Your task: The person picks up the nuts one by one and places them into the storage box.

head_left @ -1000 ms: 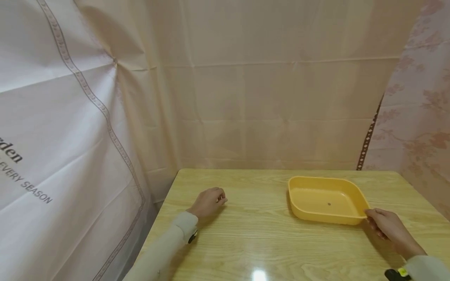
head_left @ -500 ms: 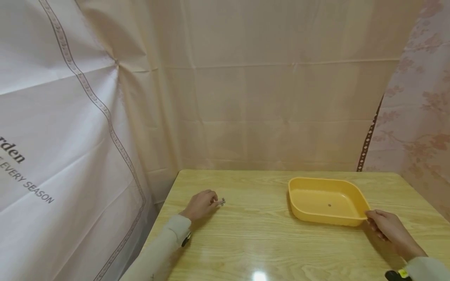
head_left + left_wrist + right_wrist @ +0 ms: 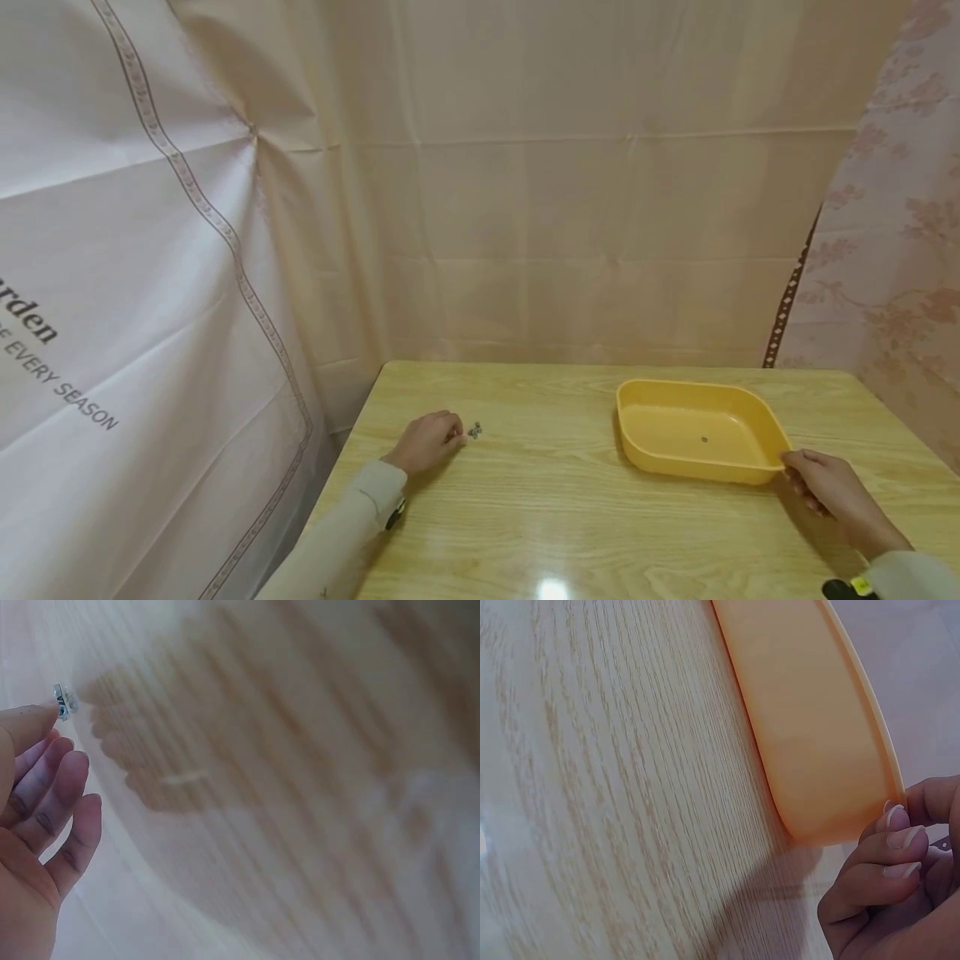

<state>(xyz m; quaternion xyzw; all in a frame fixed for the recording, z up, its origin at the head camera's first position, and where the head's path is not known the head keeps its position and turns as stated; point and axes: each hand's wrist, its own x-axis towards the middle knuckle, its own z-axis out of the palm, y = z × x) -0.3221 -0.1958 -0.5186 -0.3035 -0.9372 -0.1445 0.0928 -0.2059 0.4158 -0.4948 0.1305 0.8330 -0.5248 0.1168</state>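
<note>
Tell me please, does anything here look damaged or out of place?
Nothing clearly stands out. The small pieces lie grouped beside the left hand; the yellow tray shows no clear damage, only one dark speck, too small to identify.

The person's left arm (image 3: 333, 533), light-sleeved to the wrist, is slanting forward and inward. The left hand (image 3: 425, 442) is facing back-up, with its fingers hanging loosely curled. The right arm (image 3: 911, 575) is showing only its sleeved end; the bare right wrist (image 3: 873, 533) is angling inward, while the right hand (image 3: 828, 487) is pinching at its fingertips, its lower fingers bending toward the palm.
</note>
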